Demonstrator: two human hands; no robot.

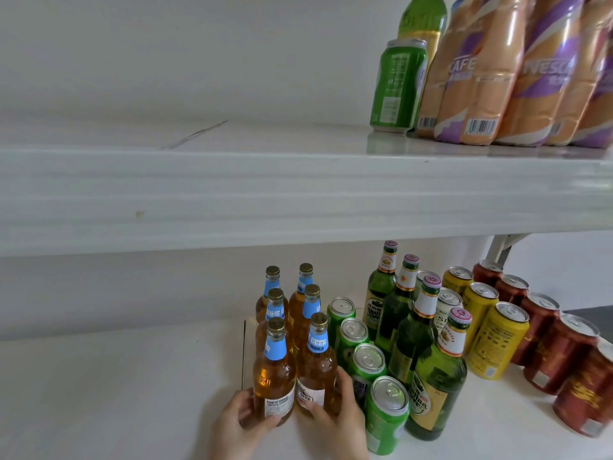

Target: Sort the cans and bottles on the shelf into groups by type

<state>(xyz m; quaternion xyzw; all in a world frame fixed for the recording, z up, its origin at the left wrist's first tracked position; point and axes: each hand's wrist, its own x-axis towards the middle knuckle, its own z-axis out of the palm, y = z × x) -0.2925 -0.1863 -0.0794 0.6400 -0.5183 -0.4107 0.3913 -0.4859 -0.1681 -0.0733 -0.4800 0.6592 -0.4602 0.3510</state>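
On the lower shelf [116, 393] stand two rows of amber beer bottles with blue neck labels. My left hand [237, 426] grips the front left amber bottle [273, 376]. My right hand [338, 416] grips the front right amber bottle [315, 370]. To their right runs a row of green cans [386, 416], then several green glass bottles [434, 383], yellow cans [496, 340] and red cans [560, 356]. A white can [446, 307] shows behind the green bottles.
The upper shelf [232, 194] carries a green can [398, 84], a green bottle [423, 14] and a shrink-wrapped pack of orange and purple coffee bottles [517, 71] at the right. A metal bracket [501, 247] hangs under the upper shelf at the right.
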